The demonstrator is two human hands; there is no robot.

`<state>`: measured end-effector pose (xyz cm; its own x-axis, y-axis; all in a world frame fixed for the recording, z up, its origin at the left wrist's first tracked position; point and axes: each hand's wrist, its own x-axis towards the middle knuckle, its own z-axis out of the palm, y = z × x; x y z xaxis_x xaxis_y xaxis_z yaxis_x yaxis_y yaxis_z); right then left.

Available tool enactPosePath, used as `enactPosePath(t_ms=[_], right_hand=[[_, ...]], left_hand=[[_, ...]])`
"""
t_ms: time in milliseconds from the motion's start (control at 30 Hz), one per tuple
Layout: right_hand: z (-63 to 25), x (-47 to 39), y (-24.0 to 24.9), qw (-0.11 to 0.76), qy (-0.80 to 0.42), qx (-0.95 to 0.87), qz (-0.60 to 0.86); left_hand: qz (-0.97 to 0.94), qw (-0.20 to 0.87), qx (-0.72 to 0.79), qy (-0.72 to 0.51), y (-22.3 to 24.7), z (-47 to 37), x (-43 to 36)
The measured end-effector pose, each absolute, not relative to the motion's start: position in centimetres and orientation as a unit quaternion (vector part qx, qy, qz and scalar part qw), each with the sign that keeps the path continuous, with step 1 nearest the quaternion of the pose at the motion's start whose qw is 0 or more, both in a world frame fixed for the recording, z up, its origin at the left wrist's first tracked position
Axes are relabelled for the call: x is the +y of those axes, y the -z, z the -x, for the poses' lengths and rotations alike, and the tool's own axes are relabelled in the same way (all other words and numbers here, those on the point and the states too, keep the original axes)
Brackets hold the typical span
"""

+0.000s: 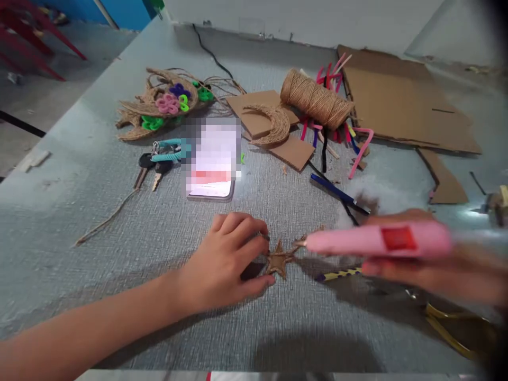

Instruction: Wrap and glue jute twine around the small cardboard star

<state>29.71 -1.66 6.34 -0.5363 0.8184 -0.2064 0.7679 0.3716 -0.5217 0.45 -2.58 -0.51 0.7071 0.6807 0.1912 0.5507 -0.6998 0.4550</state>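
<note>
A small brown star (277,261) edged with twine lies on the grey tabletop. My left hand (226,259) grips its left side between the fingers and thumb. A loose tail of twine (307,239) runs from the star toward the upper right. In my right hand (448,278), blurred by motion, is a pink glue gun (353,241) with a red patch on its side. Its metal nozzle points left, close to the star's right side and near the twine. Beneath the glue gun lies a yellow-and-purple pencil (341,274).
Behind my hands are a lit phone (212,164), keys (159,172), a twine-wrapped crescent (273,127), a twine spool (315,98) and cardboard sheets (405,100). Twine pieces with fuzzy flowers (170,103) lie far left. A blue cutter (333,189) and yellow-handled scissors (448,338) are on the right.
</note>
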Motion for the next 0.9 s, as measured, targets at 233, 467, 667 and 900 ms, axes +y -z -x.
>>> enactPosePath(t_ms=[233, 467, 667, 900], right_hand=[[-26.0, -1.6, -5.9, 0.069, -0.280, -0.873, 0.393], [-27.6, -2.2, -5.1, -0.019, -0.340, -0.840, 0.422], [-27.4, -2.4, -5.2, -0.017, -0.372, -0.814, 0.446], [-27.0, -2.8, -5.3, -0.004, -0.326, -0.826, 0.459]], left_hand=[[-0.903, 0.197, 0.335, -0.184, 0.6, -0.3, -2.4], [-0.901, 0.203, 0.338, -0.183, 0.5, -0.3, -2.4], [-0.900, 0.204, 0.338, -0.184, 0.7, -0.3, -2.3], [-0.896, 0.207, 0.342, -0.193, 0.8, -0.3, -2.3]])
